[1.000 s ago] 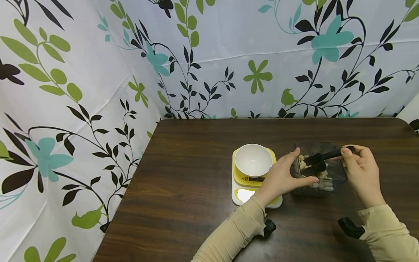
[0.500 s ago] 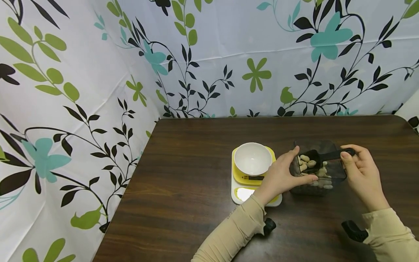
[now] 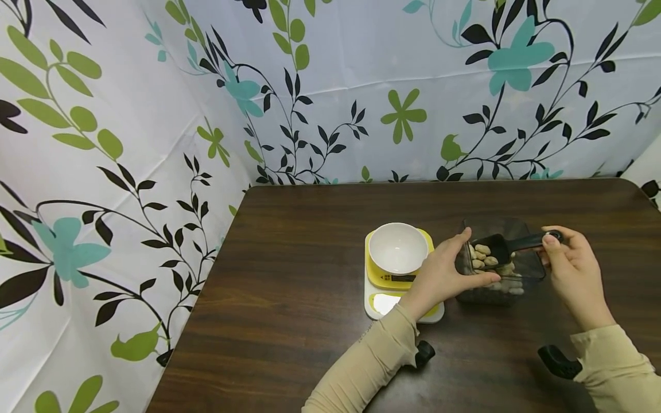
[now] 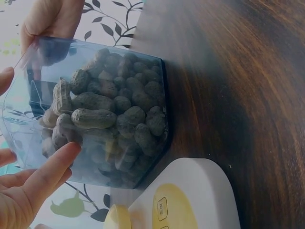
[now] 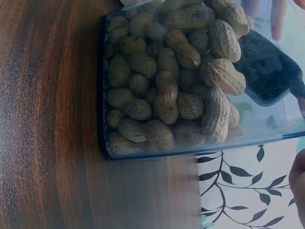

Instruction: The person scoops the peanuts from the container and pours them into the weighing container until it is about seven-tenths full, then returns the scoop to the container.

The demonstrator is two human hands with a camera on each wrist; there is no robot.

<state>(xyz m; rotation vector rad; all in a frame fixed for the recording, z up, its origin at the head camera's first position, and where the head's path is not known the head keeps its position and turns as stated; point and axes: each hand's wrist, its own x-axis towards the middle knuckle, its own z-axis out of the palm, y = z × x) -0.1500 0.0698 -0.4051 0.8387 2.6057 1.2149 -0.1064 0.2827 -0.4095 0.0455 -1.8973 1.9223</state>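
Observation:
A clear plastic container (image 3: 485, 296), partly filled with unshelled peanuts (image 5: 167, 95), stands on the table right of the scale. My left hand (image 3: 445, 272) holds its left side, the thumb along the near side and the fingers at the far left corner. In the left wrist view, fingers (image 4: 50, 174) lie against the clear wall. My right hand (image 3: 575, 269) pinches the handle of a black scoop (image 3: 528, 242), whose blade is inside the container by the peanuts. Whether some peanuts lie in the blade, I cannot tell.
A white bowl (image 3: 398, 248) sits on a yellow and white kitchen scale (image 3: 373, 285), close left of the container. My left forearm crosses the scale's near right corner. A leaf-patterned curtain (image 3: 330, 103) hangs behind and left of the brown table (image 3: 289, 275).
The scoop in my right hand has turned and its blade has shifted slightly back within the container, leaving more peanuts visible at its left. My left hand keeps its hold.

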